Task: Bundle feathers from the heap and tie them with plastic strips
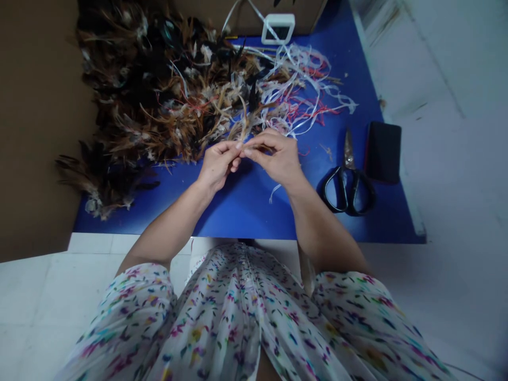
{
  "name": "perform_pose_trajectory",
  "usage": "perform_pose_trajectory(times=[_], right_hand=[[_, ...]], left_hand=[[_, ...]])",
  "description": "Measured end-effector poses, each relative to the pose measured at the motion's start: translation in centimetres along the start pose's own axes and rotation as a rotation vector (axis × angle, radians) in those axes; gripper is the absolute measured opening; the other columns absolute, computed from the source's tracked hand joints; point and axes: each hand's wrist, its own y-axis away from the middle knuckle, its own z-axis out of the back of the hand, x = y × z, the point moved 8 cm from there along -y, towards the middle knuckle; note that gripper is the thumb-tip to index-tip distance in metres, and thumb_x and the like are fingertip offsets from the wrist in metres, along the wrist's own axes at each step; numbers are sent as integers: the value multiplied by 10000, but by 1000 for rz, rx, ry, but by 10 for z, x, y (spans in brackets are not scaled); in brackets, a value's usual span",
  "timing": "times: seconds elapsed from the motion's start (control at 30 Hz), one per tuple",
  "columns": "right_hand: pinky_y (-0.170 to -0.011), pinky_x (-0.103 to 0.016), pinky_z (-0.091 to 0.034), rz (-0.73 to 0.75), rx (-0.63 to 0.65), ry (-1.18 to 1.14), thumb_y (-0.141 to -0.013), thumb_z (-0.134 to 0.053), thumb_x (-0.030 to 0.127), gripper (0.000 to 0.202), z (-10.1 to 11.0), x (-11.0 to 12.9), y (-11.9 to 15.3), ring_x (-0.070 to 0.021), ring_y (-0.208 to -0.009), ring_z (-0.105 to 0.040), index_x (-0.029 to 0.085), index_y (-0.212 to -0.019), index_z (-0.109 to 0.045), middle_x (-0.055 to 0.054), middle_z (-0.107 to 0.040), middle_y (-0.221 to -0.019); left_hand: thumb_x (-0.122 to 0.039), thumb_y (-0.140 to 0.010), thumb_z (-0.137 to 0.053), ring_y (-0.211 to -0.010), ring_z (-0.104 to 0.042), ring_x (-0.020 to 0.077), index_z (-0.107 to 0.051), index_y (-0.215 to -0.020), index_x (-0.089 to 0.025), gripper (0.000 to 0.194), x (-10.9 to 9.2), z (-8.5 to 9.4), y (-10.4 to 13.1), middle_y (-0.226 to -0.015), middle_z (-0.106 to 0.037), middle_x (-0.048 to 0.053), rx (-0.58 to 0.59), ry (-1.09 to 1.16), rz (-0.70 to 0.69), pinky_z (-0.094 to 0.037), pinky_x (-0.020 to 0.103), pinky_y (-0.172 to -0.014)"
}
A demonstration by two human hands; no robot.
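Note:
My left hand (220, 163) and my right hand (280, 157) meet above the front of the blue table, thumbs and fingertips pinched together. Between them is a thin brown feather (246, 126), its upper part rising from the fingertips; its lower end is hidden by the fingers. Just beyond my hands spreads a large heap of brown and black feathers (174, 100). White and red ribbon strands (297, 90) trail out of the heap's right side.
Black-handled scissors (348, 185) lie on the blue table (246, 211) at right, beside a dark rectangular case (383, 152). A separate feather bunch (107, 185) lies front left. Cardboard stands at left (35, 121) and back. A small white device (278, 27) stands at the back.

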Motion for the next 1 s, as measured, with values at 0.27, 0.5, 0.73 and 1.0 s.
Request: perform_pose_trajectory(times=[0.27,0.5,0.73,1.0], right_hand=[[-828,-375,-552,-36,-113,11,-858,-697,549,314,12,-8,-2,-174,-829,-648,238,-861,-735,-9,-695,-831],[-869,-380,-570,-45,-148,-39,-872,-699,491,257,14,-18,-3,-179,-888,-677,236,-883,-723,-18,-724,-909],[-850,-372,-570,-67,-128,-22,-843,-717,546,315,12,-23,-2,-182,-886,-676,232,-867,-720,-14,-709,-871],[-779,-342,-560,-66,-133,-61,-822,-733,550,333,10,-26,-3,-155,-782,-644,219,-812,-699,5,-672,-790]], left_hand=[[-313,-789,-809,-425,-478,17,-640,-688,-147,257,2,1,0,-627,-654,-27,-11,-70,-17,-360,151,-398],[-371,-759,-829,-433,-509,22,-666,-708,-141,286,4,2,-1,-644,-689,-9,9,-100,-42,-390,151,-401],[-392,-743,-836,-436,-530,27,-689,-731,-137,295,5,2,-1,-664,-708,6,24,-120,-62,-396,145,-398],[-420,-726,-844,-430,-534,27,-703,-730,-131,322,4,0,0,-667,-716,17,48,-144,-81,-405,143,-396]])
